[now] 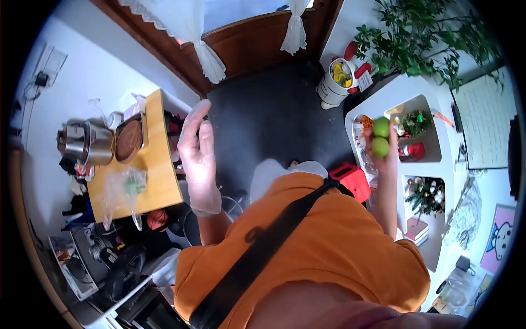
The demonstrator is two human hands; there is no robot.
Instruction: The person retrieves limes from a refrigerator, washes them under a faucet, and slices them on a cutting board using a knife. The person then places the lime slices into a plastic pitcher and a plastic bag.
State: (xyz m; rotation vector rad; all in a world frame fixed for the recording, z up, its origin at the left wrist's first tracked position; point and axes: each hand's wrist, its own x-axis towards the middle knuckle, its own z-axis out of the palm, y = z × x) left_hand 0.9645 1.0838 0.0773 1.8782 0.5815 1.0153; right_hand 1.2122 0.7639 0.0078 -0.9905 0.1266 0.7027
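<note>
My left hand (198, 159) wears a clear plastic glove and is raised in front of my body on the left. Its fingers are stretched out and nothing is in them. In my right hand (390, 158) are two round green fruits (380, 128), one above the other, about the size of limes; their exact kind is unclear. The fruits partly hide my right fingers. That hand is beside the white shelf unit (359, 107). Left of my gloved hand stands a wooden table (157, 120) with a crumpled clear plastic bag (123, 189) on it.
A steel pot (98, 142) and a round brown board (129, 141) are on the table. A white bin (331, 88) with yellow contents stands by the wall. Small decorated plants (424, 194) fill the shelves. A red box (350, 181) sits close to my right side. Ahead is a wooden door (246, 46).
</note>
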